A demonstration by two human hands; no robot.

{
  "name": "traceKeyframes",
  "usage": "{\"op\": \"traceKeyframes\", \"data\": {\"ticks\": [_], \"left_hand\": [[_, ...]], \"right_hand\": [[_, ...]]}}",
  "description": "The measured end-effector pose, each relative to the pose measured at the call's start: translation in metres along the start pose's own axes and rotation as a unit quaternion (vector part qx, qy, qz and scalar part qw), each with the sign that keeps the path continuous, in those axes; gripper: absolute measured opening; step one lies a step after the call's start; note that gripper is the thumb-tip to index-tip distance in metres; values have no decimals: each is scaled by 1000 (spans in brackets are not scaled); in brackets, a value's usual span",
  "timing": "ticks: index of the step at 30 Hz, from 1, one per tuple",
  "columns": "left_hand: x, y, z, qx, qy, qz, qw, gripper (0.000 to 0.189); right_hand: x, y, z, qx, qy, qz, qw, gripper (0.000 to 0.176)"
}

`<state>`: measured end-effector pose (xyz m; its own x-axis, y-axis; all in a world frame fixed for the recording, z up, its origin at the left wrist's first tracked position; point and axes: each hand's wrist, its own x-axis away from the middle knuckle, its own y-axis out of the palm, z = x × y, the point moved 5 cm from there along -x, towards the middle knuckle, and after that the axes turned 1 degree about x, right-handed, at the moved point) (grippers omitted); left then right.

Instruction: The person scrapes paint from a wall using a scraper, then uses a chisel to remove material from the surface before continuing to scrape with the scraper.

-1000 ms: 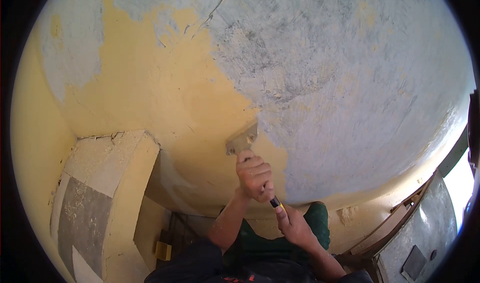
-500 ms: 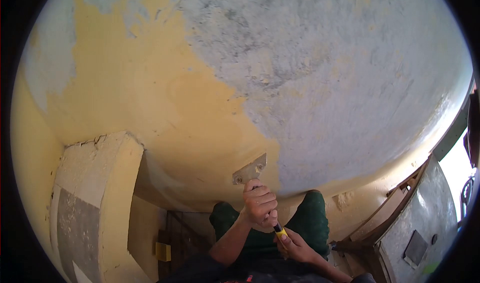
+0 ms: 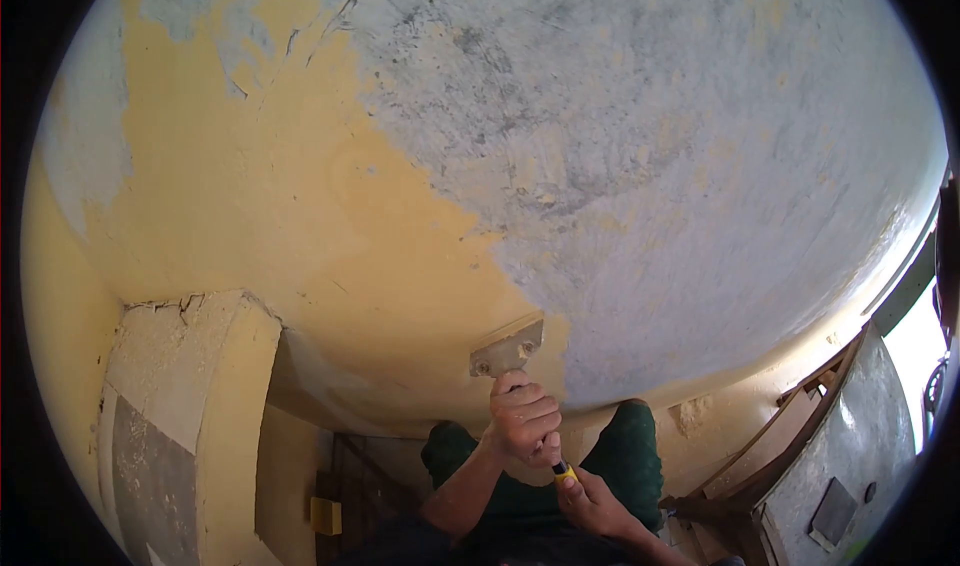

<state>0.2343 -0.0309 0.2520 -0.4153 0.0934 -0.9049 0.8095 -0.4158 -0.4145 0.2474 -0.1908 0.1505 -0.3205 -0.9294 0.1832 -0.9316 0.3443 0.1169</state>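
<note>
A scraper (image 3: 507, 347) with a wide metal blade has its edge against the yellow-painted part of the wall (image 3: 350, 236), low down and left of the grey bared area. My left hand (image 3: 524, 418) is closed round its handle just below the blade. Farther down, my right hand (image 3: 592, 503) grips the yellow and black end of the handle (image 3: 566, 471). Fingers of both hands cover much of the handle between.
Grey, stripped wall (image 3: 640, 186) spreads to the upper right. A yellow ledge (image 3: 225, 386) with chipped edges juts out at left. On the right stands a grey panel (image 3: 860, 436) with a dark square piece (image 3: 832, 514) on it. My green-clad knees (image 3: 622, 441) are close to the wall.
The view has tilted upward a little, so the wall and ledge sit lower in it. The blade is slightly higher on the wall; both hands keep their grip on the scraper.
</note>
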Motion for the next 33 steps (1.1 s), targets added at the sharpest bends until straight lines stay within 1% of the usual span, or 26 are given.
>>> {"op": "traceKeyframes", "data": {"ticks": [3, 7, 10, 12, 14, 15, 16, 17, 18, 19, 20, 23, 25, 29, 33], "left_hand": [[-15, -12, -6, -10, -3, 17, 1000, 23], [-23, -17, -8, -34, 14, 8, 999, 23], [-24, -17, -9, -33, 19, 5, 999, 25], [-27, -20, -7, -29, 21, 4, 999, 25], [-34, -23, -5, -41, 30, 14, 999, 39], [-38, -26, -5, -40, 26, 7, 999, 39], [-47, -34, -6, -55, 26, 21, 998, 35], [-53, -39, -5, -70, 30, 37, 996, 31], [-56, -42, -2, -69, 29, 32, 997, 31], [-59, -45, 0, -81, 27, 39, 996, 36], [-62, -47, 1, -93, 26, 47, 994, 43], [-42, -45, 10, -94, 23, 22, 995, 43], [-25, -38, 13, -84, 14, 8, 996, 42], [0, -21, 11, -54, -7, -1, 999, 41], [-6, -14, 9, -59, -7, -11, 998, 41]], "right_hand": [[-9, 2, -29, 33, -14, -2, 999, 47], [-17, -2, -26, 35, -20, -22, 999, 49], [-15, 3, -25, 54, -19, -2, 998, 51], [-11, 5, -30, 60, 8, -3, 998, 51], [-15, 2, -35, 63, -12, 5, 998, 51], [-13, 2, -37, 66, -26, 14, 997, 51], [-13, 2, -44, 59, -23, 14, 998, 51], [-16, 0, -57, 82, -28, 7, 996, 50], [-17, -1, -67, 105, -33, 2, 994, 51], [-17, -1, -73, 134, -47, -3, 990, 53], [-15, 0, -71, 128, -51, -1, 990, 53], [-4, 7, -60, 135, -60, 5, 989, 55], [5, 12, -55, 86, -62, 36, 994, 52], [7, 11, -32, 76, -41, 57, 995, 53], [1, 3, -16, 85, -39, 58, 994, 53]]}}
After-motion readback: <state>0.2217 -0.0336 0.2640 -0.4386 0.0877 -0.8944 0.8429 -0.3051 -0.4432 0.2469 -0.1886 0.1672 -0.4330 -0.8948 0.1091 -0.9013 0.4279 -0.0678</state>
